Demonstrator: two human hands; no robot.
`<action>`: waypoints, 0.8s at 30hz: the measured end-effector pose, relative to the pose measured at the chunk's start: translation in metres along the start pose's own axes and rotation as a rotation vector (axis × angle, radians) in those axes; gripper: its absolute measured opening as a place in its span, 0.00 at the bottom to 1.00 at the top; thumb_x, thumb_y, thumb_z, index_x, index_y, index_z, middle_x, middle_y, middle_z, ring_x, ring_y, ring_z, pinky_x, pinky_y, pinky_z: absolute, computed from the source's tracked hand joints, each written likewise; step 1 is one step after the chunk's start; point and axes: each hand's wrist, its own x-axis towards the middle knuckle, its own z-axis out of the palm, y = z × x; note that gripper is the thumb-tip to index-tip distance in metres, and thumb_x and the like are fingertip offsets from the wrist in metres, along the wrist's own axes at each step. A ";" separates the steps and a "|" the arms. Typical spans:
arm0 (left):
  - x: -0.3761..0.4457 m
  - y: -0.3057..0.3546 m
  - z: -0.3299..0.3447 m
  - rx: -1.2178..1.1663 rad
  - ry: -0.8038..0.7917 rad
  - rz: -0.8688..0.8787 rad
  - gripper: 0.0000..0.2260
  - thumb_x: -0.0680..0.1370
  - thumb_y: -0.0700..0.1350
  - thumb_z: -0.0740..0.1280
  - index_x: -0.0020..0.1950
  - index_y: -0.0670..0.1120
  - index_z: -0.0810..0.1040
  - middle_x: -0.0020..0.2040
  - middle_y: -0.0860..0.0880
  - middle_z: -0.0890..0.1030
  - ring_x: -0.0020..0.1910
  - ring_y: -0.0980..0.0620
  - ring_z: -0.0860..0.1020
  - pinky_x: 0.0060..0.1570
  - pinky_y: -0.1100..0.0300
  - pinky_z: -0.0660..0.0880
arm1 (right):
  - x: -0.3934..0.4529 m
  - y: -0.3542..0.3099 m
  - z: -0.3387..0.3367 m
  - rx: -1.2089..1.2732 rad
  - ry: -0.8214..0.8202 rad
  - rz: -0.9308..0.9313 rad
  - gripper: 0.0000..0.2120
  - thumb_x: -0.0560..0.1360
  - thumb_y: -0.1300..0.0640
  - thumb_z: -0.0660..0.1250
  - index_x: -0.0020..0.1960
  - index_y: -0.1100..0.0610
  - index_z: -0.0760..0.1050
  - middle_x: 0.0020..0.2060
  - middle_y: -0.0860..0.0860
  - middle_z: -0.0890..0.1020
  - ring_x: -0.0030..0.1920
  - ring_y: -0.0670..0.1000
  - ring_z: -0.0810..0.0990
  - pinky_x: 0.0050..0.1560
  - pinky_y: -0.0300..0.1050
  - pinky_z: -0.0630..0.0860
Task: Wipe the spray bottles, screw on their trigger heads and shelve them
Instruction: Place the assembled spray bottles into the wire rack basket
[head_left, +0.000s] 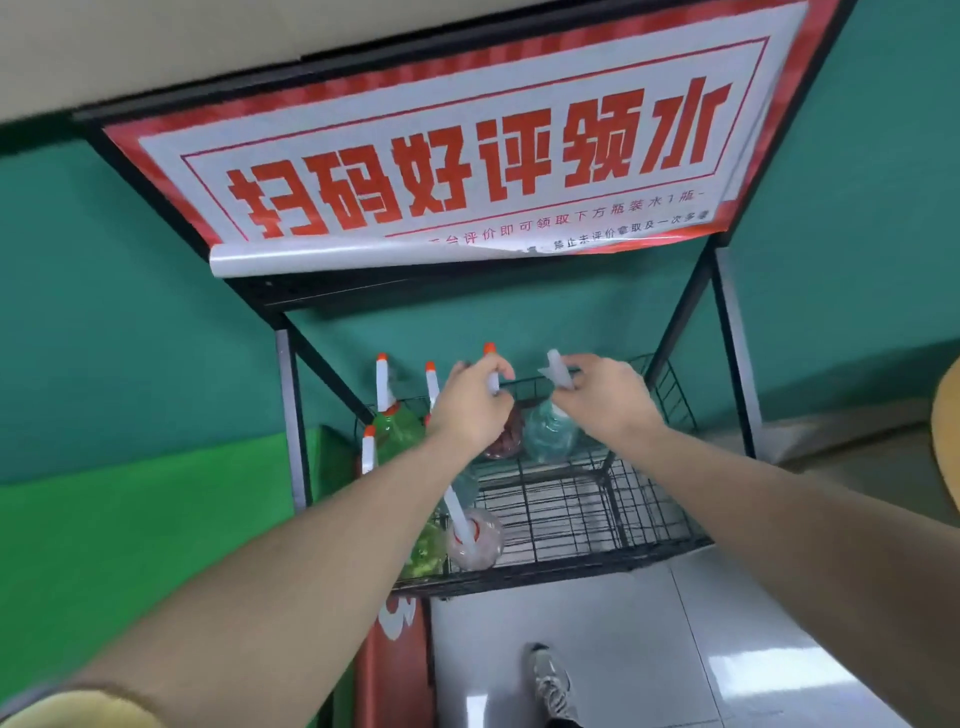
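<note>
The person stood at the wire rack (566, 499) under the red-and-white sign (457, 156), both arms stretched out over the upper basket. The left hand (470, 402) had its fingers curled round the white trigger head of the red bottle (506, 439), orange nozzle poking up above the knuckles. The right hand (602, 397) pinched the trigger head of the teal bottle (550, 436) just beside it. Both bottles hung at or just inside the basket; whether their bases touched the wire I could not tell, since the hands and blur hid it.

Other bottles already stood shelved to the left: a green bottle (397, 428) with its head on, more white heads behind and in front of it, and a pinkish bottle (475, 538) on the lower front tier, its head tilted toward the arms.

This looked like the shelving step, with wiping and screwing finished for these two, as both carried their heads. Much of the job seemed done, judging by the filled left side.

The next move would call for lowering both bottles until they sit flat on the wire, side by side, clear of the basket's back rail, then loosening the fingers without knocking the tall heads. The wire floor is gappy, so a bottle let go crooked might tip against its neighbour.
</note>
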 end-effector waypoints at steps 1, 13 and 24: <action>0.008 -0.005 0.004 0.008 0.000 -0.014 0.10 0.82 0.39 0.65 0.52 0.56 0.74 0.55 0.48 0.70 0.35 0.42 0.82 0.48 0.50 0.81 | 0.008 0.002 0.006 0.010 -0.009 0.006 0.21 0.76 0.56 0.66 0.69 0.48 0.75 0.37 0.48 0.84 0.29 0.46 0.77 0.26 0.38 0.67; 0.053 -0.048 0.037 0.042 -0.023 -0.091 0.09 0.82 0.37 0.65 0.55 0.51 0.77 0.60 0.47 0.71 0.48 0.48 0.74 0.40 0.72 0.67 | 0.056 0.019 0.043 0.139 -0.042 0.049 0.21 0.80 0.55 0.66 0.73 0.52 0.71 0.48 0.51 0.86 0.32 0.49 0.80 0.31 0.41 0.75; 0.040 -0.048 0.035 0.007 -0.067 -0.077 0.10 0.80 0.40 0.68 0.60 0.51 0.80 0.59 0.47 0.72 0.40 0.49 0.75 0.42 0.67 0.68 | 0.031 0.017 0.030 0.107 0.014 0.036 0.22 0.80 0.50 0.67 0.73 0.48 0.70 0.66 0.47 0.79 0.41 0.50 0.82 0.46 0.48 0.80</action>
